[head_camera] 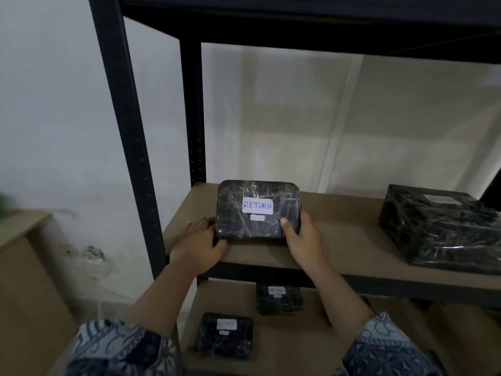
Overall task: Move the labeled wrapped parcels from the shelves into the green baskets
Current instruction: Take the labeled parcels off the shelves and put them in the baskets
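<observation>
RETURN parcel [245,226] between the fingers [288,228]

Storeroom / parcel stock rm, prob. back of small shop or warehouse. Evidence: black steel rack [130,131] w/ bare fibreboard decks [339,240]; black film-wrapped RETURN parcel [257,210] on mid deck, handwritten label; bigger wrapped parcel [439,226] at rt, same deck; 2 lower parcels [279,298] w/ white labels on deck below; cardboard box [24,267] on left beside rack; plain white wall [54,104], scuffed near floor.
</observation>
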The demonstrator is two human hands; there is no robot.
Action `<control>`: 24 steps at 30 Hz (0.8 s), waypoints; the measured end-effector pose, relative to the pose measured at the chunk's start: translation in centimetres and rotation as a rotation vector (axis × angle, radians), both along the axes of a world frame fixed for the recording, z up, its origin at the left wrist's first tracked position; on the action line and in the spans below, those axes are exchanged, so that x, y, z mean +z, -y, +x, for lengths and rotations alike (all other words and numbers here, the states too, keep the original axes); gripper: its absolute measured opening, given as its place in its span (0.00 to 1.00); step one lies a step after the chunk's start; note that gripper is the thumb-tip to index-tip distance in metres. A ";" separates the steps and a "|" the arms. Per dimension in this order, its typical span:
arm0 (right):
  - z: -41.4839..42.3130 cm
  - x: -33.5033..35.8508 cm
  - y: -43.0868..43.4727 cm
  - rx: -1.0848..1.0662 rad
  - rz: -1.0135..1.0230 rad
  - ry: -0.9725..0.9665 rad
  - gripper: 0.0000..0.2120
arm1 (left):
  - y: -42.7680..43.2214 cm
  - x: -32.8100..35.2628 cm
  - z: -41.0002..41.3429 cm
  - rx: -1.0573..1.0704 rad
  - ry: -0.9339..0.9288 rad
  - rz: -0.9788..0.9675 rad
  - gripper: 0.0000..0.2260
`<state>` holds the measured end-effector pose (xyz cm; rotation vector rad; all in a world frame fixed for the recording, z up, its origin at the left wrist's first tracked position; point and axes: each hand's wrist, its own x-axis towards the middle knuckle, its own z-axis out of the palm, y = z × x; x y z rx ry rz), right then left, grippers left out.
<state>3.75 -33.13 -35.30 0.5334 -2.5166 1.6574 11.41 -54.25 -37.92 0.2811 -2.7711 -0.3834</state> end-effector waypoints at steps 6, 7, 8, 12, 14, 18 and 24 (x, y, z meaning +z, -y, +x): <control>-0.1 -0.6 0.0 -0.029 -0.015 -0.095 0.20 | 0.2 0.0 -0.1 -0.005 0.017 -0.010 0.19; -0.2 -0.8 0.0 -0.031 -0.020 -0.092 0.20 | 0.3 -0.1 -0.2 -0.006 0.021 -0.009 0.20; -0.2 -0.8 0.0 -0.031 -0.027 -0.085 0.20 | 0.3 -0.2 -0.3 -0.008 0.025 -0.012 0.20; -0.2 -0.7 0.0 -0.030 -0.061 -0.076 0.20 | 0.6 -0.4 -0.4 -0.014 0.021 -0.039 0.22; -0.3 -0.7 0.0 -0.033 -0.078 -0.073 0.21 | 0.6 -0.3 -0.5 -0.018 0.017 -0.046 0.24; -0.4 -0.6 0.1 -0.041 -0.114 -0.065 0.23 | 0.6 -0.5 -0.4 -0.024 -0.015 -0.081 0.27; -0.5 -0.5 0.2 -0.041 -0.188 -0.030 0.23 | 0.5 -0.4 -0.4 -0.025 -0.034 -0.111 0.31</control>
